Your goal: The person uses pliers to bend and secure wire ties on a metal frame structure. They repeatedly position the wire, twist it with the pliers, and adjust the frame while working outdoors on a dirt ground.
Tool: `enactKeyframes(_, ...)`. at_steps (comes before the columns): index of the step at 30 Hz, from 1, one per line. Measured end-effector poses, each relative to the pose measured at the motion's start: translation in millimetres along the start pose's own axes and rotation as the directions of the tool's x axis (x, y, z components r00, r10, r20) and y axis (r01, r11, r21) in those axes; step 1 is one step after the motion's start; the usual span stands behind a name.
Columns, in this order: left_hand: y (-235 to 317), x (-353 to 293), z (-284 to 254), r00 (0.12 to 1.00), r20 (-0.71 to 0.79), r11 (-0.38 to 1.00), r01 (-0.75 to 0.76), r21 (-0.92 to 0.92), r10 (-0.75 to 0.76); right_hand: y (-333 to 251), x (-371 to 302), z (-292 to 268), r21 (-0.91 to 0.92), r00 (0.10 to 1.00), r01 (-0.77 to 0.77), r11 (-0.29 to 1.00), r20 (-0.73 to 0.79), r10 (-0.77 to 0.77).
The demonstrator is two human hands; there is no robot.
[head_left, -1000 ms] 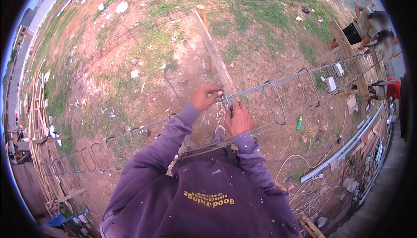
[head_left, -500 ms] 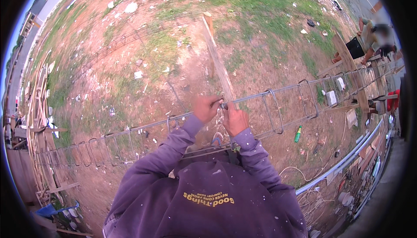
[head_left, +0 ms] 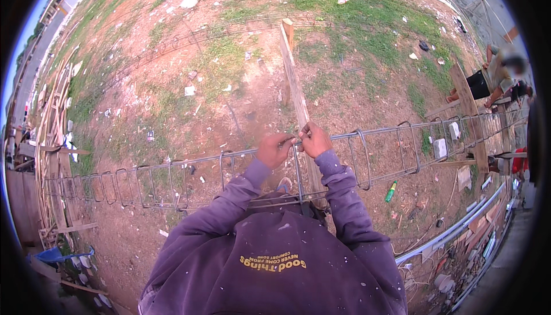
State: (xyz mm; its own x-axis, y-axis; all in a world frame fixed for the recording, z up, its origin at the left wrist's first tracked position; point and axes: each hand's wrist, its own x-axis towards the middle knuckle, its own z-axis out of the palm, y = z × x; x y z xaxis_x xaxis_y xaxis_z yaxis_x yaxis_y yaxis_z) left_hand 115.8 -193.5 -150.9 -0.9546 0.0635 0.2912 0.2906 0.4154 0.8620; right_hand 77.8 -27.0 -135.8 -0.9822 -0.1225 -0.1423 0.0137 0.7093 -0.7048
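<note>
Both hands work one joint of a long steel cage resting across a wooden plank. Left hand and right hand are clenched on the top bar beside a hoop. Judged step: tying; next, firm twisting.

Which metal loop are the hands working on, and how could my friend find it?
Find the long rebar cage stretched across the dirt yard, lying over a wooden plank. Follow its top bar to where the left hand and right hand meet. The loop hangs straight down between them, the only one with hands at its top.
</note>
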Motion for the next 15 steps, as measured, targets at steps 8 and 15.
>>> enactKeyframes(8,-3,-2,5,0.996,-0.013,0.996,0.083,0.016,-0.083,-18,42,-38,-0.413,0.933,0.022,0.911,0.336,0.13)
enactKeyframes(15,-3,2,-4,0.983,0.084,0.986,0.166,-0.031,-0.163,-8,104,-15,-0.535,0.758,0.161,0.829,0.606,0.243)
